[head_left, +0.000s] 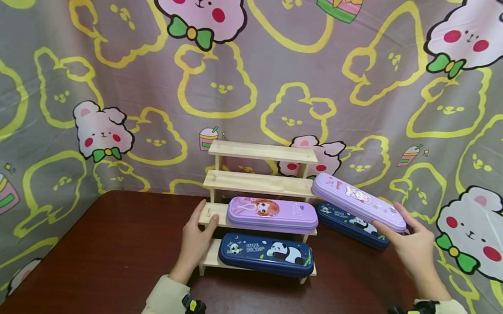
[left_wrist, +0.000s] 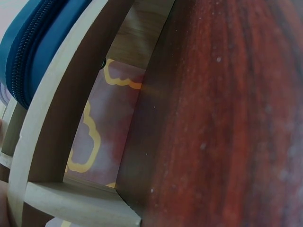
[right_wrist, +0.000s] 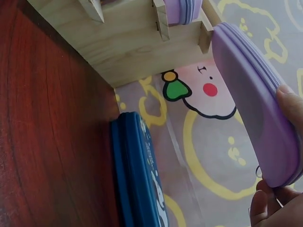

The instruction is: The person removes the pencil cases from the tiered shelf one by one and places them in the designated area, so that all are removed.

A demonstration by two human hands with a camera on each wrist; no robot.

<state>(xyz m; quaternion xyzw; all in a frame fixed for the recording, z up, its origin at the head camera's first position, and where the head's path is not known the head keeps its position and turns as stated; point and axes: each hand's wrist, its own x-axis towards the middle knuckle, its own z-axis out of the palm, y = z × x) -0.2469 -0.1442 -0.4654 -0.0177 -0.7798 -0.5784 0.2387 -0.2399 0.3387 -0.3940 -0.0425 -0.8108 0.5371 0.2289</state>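
Note:
My right hand (head_left: 416, 246) grips the right end of a lilac pencil case (head_left: 359, 197) with a rabbit picture. Its far end is by the right end of a middle shelf of the stepped wooden rack (head_left: 258, 182); whether it touches is unclear. At the rack's left side, my left hand (head_left: 195, 242) holds a lower shelf's end between thumb and fingers. On that shelf lies a purple pencil case (head_left: 274, 213) with a girl picture. A navy panda pencil case (head_left: 267, 255) lies on the bottom shelf. The right wrist view shows the held case's zipper side (right_wrist: 255, 104).
A second navy panda pencil case (head_left: 353, 225) lies right of the rack, beneath the held one. Both stand on a dark red-brown table (head_left: 112, 244). Behind hangs a grey curtain (head_left: 257, 66) with cartoon animals. The top shelf (head_left: 262, 151) stands close to it.

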